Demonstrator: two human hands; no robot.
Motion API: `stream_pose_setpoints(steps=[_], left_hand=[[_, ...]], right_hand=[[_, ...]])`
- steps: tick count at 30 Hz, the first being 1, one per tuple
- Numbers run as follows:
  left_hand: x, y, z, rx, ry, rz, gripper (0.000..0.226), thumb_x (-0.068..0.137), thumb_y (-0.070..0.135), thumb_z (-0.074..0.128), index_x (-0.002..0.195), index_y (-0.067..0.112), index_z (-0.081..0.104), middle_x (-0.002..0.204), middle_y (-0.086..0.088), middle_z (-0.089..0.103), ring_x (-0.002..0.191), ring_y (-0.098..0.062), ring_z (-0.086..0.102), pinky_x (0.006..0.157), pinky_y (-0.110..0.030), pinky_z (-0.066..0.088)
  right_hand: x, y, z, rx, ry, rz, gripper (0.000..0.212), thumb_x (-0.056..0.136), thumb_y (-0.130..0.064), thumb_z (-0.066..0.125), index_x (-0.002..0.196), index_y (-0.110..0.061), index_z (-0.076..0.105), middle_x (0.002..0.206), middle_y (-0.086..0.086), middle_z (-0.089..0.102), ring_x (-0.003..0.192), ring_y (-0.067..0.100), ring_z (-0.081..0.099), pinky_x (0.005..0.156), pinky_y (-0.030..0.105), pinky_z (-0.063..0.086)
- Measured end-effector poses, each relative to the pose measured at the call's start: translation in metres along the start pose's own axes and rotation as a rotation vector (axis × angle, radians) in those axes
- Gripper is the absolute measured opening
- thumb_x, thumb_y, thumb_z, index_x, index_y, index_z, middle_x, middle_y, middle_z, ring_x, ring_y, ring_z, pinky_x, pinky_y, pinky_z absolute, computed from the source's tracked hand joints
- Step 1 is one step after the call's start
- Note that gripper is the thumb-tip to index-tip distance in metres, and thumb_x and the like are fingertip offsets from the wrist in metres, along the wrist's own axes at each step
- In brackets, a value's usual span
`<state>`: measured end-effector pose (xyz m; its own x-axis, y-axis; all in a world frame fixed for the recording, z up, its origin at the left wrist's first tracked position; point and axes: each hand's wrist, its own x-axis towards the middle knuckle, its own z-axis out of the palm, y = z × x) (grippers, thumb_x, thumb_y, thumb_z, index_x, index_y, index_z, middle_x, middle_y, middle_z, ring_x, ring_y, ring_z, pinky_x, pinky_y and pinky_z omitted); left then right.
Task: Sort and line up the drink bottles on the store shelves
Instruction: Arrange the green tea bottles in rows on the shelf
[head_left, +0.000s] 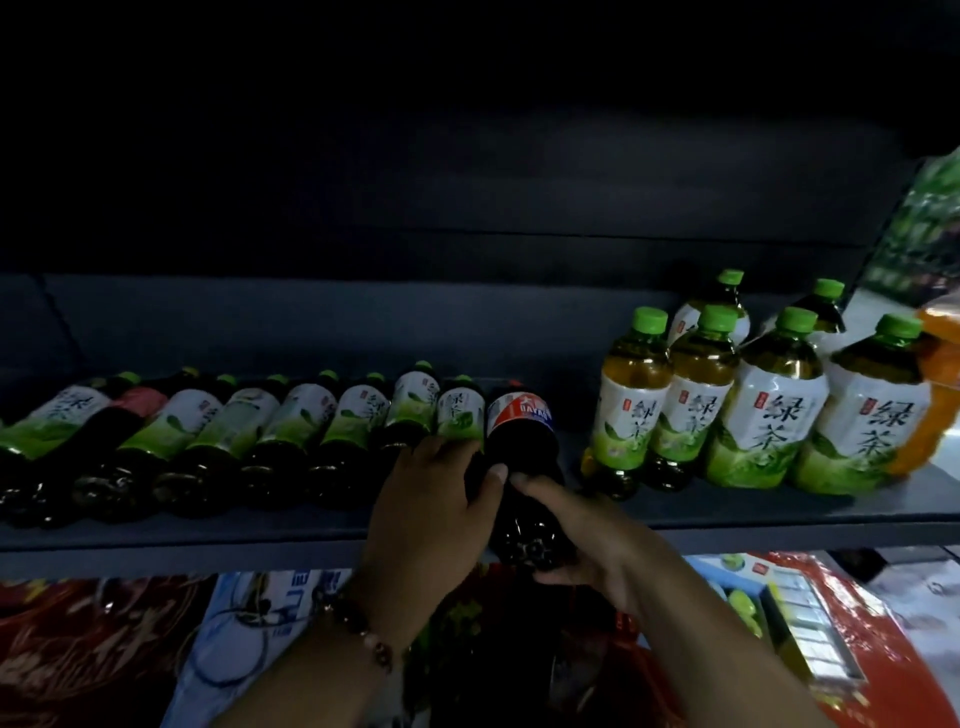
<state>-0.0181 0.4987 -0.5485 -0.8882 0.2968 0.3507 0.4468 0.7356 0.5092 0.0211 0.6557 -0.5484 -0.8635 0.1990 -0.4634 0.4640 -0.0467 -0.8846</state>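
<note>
Dark cola bottle (522, 467), red-and-blue label, lying on its side at the shelf (727, 512) front beside a row of laid-down green tea bottles (291, 431), left hand (436, 499) and right hand (576, 535) both wrapped round its lower end, cap probably red.
</note>
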Motion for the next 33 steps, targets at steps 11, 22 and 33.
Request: stream_pose_setpoints(steps=[11,22,33], left_hand=[[0.009,0.028,-0.004,-0.636,-0.277,-0.34,0.028,0.09,0.052,0.058,0.102,0.027,0.063,0.09,0.004,0.067,0.078,-0.01,0.066,0.061,-0.026,0.053],[0.003,0.041,-0.001,-0.916,-0.238,-0.208,0.031,0.084,0.034,0.075,0.113,0.033,0.063,0.098,0.009,0.074,0.088,-0.001,0.07,0.069,-0.016,0.055],[0.019,0.036,0.022,-0.672,-0.014,-0.068,0.091,0.065,0.024,0.089,0.134,0.04,0.032,0.125,0.02,0.055,0.113,0.002,0.055,0.086,-0.016,0.05]], right_hand=[[-0.019,0.001,-0.018,0.207,-0.011,0.018,0.034,0.085,-0.045,0.068,0.104,-0.016,0.066,0.096,0.009,0.073,0.088,0.023,0.068,0.062,0.034,0.055],[-0.051,0.016,-0.006,-0.007,0.008,-0.422,0.036,0.081,-0.033,0.075,0.111,-0.037,0.055,0.098,-0.011,0.072,0.083,0.003,0.071,0.066,0.024,0.058],[-0.002,0.024,-0.007,-0.292,0.378,-0.746,0.077,0.07,-0.025,0.079,0.128,-0.053,0.036,0.126,-0.018,0.053,0.122,0.016,0.046,0.097,0.044,0.049]])
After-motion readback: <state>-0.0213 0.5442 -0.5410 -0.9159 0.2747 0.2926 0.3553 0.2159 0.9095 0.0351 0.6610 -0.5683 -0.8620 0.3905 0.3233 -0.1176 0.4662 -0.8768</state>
